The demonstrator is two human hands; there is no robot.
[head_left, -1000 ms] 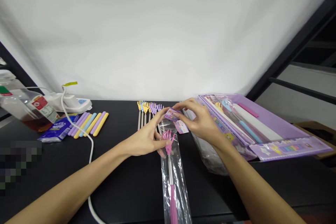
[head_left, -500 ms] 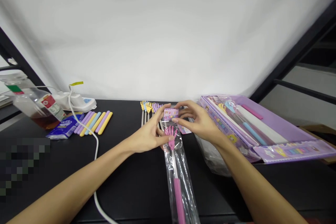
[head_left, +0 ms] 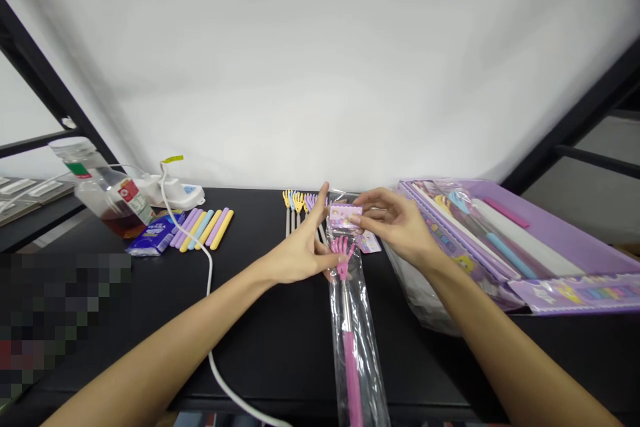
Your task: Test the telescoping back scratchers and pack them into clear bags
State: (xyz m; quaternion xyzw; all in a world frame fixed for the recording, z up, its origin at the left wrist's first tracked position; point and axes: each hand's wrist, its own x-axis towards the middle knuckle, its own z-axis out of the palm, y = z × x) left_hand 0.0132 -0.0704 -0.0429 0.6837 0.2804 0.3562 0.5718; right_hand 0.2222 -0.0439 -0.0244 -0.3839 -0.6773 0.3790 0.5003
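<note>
A pink back scratcher (head_left: 352, 367) lies inside a long clear plastic sleeve (head_left: 373, 347), its claw end pointing away from me. My left hand (head_left: 305, 247) grips the sleeve around the claw, thumb over the claw's base and forefinger stretched upward. With thumb and fingers my right hand (head_left: 395, 220) pinches a small purple printed card (head_left: 345, 216) at the sleeve's far end. Whether the card is inside the sleeve or in front of it I cannot tell. Behind my left hand, several back scratchers (head_left: 298, 201) with yellow, blue and purple claws lie side by side, their handles partly hidden.
On the right stands a purple display box (head_left: 565, 233) with wrapped back scratchers, beside clear plastic bags (head_left: 425, 293). Several pastel sticks (head_left: 205, 229), a blue packet (head_left: 156, 235), a bottle (head_left: 107, 193) and a power strip (head_left: 185, 195) are on the left. A white cable (head_left: 210, 320) crosses the black table.
The view has shifted, so the tabletop things appear further right. My right hand now pinches the card's right edge, and the card looks turned slightly. My left hand keeps hold of the sleeve.
</note>
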